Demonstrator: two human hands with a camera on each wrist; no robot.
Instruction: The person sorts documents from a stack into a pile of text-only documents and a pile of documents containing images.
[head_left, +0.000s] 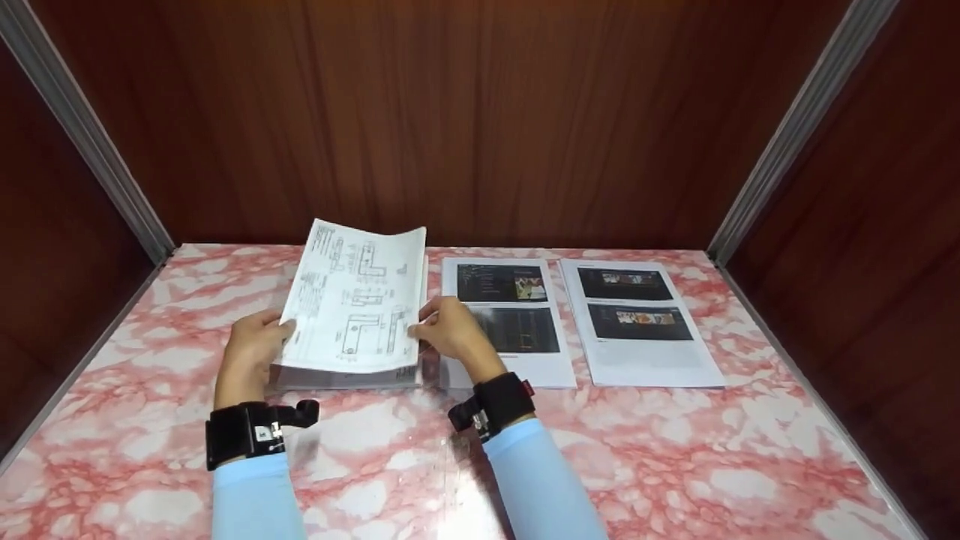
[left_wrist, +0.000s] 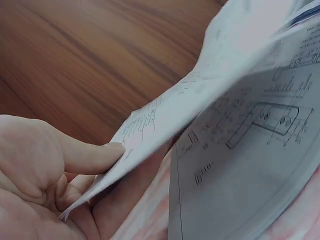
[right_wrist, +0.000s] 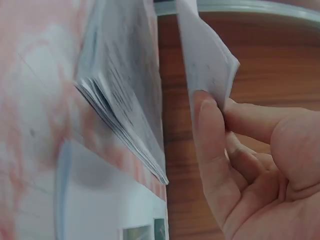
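Observation:
Between both hands a paper sheet (head_left: pixel 367 300) printed with technical drawings is held up, its far edge curving. My left hand (head_left: pixel 255 341) pinches its left edge, thumb on the printed face and fingers beneath, as the left wrist view shows. On the opposite edge, my right hand (head_left: pixel 450 330) pinches the paper between thumb and fingers. Under it lies a stack of printed sheets (left_wrist: pixel 250 140), also with line drawings. The right wrist view shows that stack's layered edge (right_wrist: pixel 120 125), apart from the raised paper. Most of the stack is hidden in the head view.
To the right lie a middle paper stack (head_left: pixel 551 371) with dark screenshots and, beside it, a right paper stack (head_left: pixel 652 364) with similar pictures. All rest on a red-and-white marbled table (head_left: pixel 675 465). Brown wood-grain panels (head_left: pixel 480 127) enclose the back and sides.

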